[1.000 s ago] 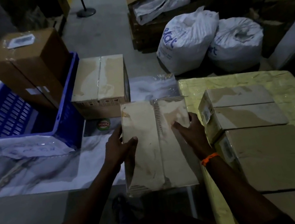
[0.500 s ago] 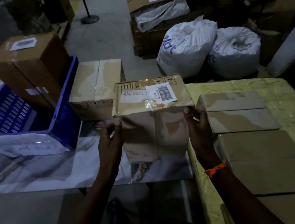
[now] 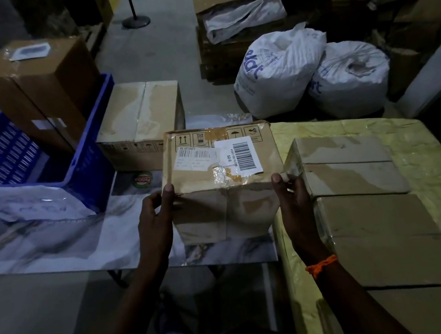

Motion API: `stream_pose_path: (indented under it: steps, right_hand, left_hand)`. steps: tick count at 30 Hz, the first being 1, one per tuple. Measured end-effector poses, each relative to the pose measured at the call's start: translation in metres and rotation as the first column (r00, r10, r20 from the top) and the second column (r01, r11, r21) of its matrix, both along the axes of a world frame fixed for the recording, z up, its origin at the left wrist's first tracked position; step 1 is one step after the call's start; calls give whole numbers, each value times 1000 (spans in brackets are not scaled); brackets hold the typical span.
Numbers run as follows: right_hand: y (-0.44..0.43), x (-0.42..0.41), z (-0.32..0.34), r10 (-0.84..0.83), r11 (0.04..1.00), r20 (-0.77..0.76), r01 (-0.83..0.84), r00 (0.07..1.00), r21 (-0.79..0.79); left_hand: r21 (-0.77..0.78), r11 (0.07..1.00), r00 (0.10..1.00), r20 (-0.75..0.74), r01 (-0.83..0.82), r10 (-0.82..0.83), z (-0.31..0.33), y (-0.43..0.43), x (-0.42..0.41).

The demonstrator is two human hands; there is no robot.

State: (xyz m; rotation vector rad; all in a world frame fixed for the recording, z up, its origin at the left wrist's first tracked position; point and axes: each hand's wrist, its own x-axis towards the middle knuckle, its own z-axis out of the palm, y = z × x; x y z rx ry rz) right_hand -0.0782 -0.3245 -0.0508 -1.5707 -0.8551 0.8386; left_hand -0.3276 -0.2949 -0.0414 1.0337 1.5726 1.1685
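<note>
Now | left hand (image 3: 154, 224), right hand (image 3: 291, 198) grip labelled box (image 3: 222, 166) | thumbs on top, fingers seemingly underneath

I see box (image 3: 221, 163) gripped at near corners: left hand (image 3: 154, 224) on left side, right hand (image 3: 295, 201) on right, thumbs on top edge. Barcode label (image 3: 242, 156) faces up. Crate (image 3: 89, 159) to left, cartons (image 3: 350, 165) on yellow table (image 3: 429, 149) just beside on right. White sacks (image 3: 280, 75) beyond.

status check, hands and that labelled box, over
Left hand and right hand both grip the brown cardboard box with the barcode label, label up. Plain cardboard box close beside right hand.
</note>
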Motion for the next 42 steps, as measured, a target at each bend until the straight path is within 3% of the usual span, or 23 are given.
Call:
stream_pose_path:
  steps: [4,8,18,23,33,42]
  right_hand:
    - [-1,3,-2,2,1000,-13,-2,1000,20]
    - [5,7,-1,33,999,-2,-33,999,29]
    - [50,27,43,297,955,134,-294,945,-43]
    - [40,32,48,289,955,206,-296,935,4]
    - [22,26,22,325,941,193,-337,926,30]
    - [-16,27,-5,279,959,96,-283,956,27]
  left_hand:
    - [4,1000,999,-30,20,-20,-1,-1,-2]
    - [-9,1000,996,82,22,-22,7,5,-2]
    - [69,940,942,12,333,-334,52,51,3]
    - [116,941,945,46,318,-324,45,45,5]
    - [259,935,964,46,243,-263,18,18,-9]
    - [178,973,989,-30,148,-145,-10,-12,-21]
